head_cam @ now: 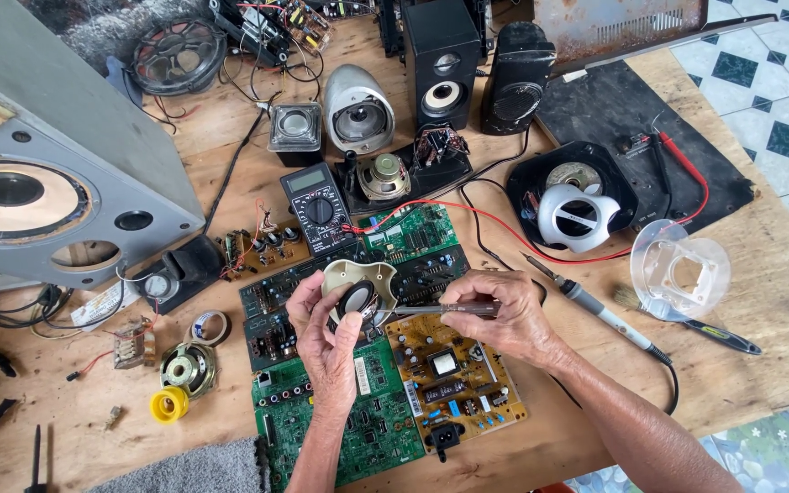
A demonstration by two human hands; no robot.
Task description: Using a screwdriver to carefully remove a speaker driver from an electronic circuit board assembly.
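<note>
Circuit boards (358, 429), multimeter (319, 206) and soldering iron (595, 310) surround both hands.

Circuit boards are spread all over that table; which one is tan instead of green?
The tan power board, directly under the right hand, with a black socket at its near edge. The green circuit board beside it lies below the left hand.

Matt beige plastic speaker housing (358, 278); shiny metal tweezers (440, 310); rough wooden table (760, 301).
</note>
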